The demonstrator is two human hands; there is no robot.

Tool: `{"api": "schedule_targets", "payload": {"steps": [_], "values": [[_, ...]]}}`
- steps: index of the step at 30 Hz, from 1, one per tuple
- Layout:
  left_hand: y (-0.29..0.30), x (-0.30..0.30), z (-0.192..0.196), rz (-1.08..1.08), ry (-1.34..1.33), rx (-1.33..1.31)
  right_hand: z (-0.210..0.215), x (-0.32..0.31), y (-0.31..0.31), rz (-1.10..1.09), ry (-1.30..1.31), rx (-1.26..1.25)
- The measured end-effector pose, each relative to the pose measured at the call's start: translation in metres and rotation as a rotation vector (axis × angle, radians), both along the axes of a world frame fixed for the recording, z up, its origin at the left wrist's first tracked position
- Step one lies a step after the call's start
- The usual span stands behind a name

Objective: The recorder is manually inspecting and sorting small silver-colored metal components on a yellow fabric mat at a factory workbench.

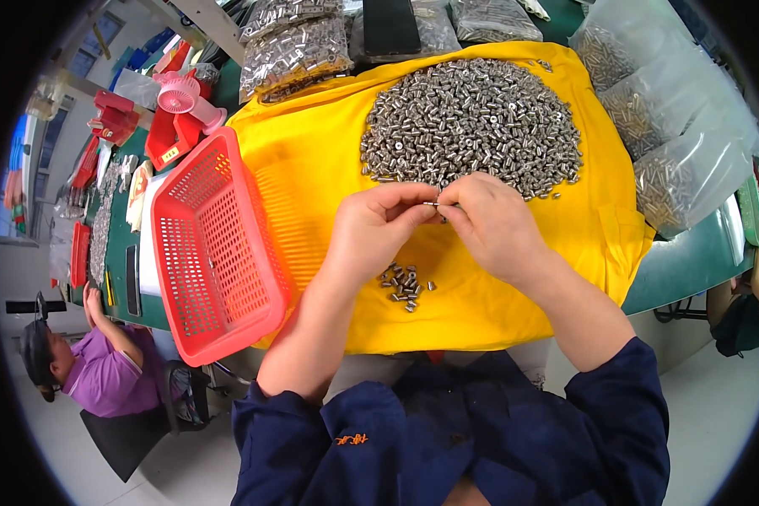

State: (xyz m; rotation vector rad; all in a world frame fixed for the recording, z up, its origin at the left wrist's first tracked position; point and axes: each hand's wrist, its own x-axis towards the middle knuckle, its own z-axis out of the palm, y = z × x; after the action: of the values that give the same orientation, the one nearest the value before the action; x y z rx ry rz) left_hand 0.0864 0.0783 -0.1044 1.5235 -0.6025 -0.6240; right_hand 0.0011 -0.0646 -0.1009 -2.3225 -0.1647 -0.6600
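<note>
On our left stands a red plastic basket [255, 232]; we see nothing in it. Our left hand [364, 226] pinches a small metal piece [430, 204] at its fingertips, to its right, long axis running crosswise. Our right hand [496, 223], equally near, pinches from the opposite end. Farther right, clear bags [675, 181] hold slender metal parts.

On the cloth [312, 325], a pile of metal parts [472, 126] lies far, a small heap [406, 288] near. A basket [250, 228] stands left, bags [632, 122] right, other bags [299, 52] far.
</note>
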Motion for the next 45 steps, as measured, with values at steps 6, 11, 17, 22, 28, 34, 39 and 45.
{"api": "schedule_targets", "payload": {"steps": [6, 11, 17, 22, 28, 34, 39, 45], "values": [[0.003, 0.006, -0.003, 0.101, -0.519, 0.227, 0.007, 0.0, -0.005, -0.109, 0.059, 0.018], [0.007, 0.009, -0.002, 0.052, -0.075, -0.08, 0.014, -0.002, -0.006, -0.071, 0.148, 0.254], [0.006, 0.006, 0.0, -0.122, 0.406, -0.282, 0.011, -0.002, -0.004, 0.025, 0.148, 0.445], [0.006, 0.007, -0.005, -0.124, 0.438, -0.331, 0.013, -0.002, -0.004, 0.051, 0.114, 0.386], [0.004, 0.005, -0.004, -0.101, 0.383, -0.335, 0.014, -0.003, -0.005, 0.036, 0.063, 0.185], [0.004, 0.003, -0.001, -0.03, 0.167, -0.175, 0.01, -0.003, 0.0, -0.001, 0.02, 0.079], [0.01, 0.004, -0.002, -0.025, 0.076, -0.191, 0.011, -0.001, 0.001, 0.041, 0.105, 0.163], [0.051, -0.011, 0.009, 0.055, -0.338, 0.439, 0.016, -0.003, -0.009, -0.071, 0.046, 0.336]]}}
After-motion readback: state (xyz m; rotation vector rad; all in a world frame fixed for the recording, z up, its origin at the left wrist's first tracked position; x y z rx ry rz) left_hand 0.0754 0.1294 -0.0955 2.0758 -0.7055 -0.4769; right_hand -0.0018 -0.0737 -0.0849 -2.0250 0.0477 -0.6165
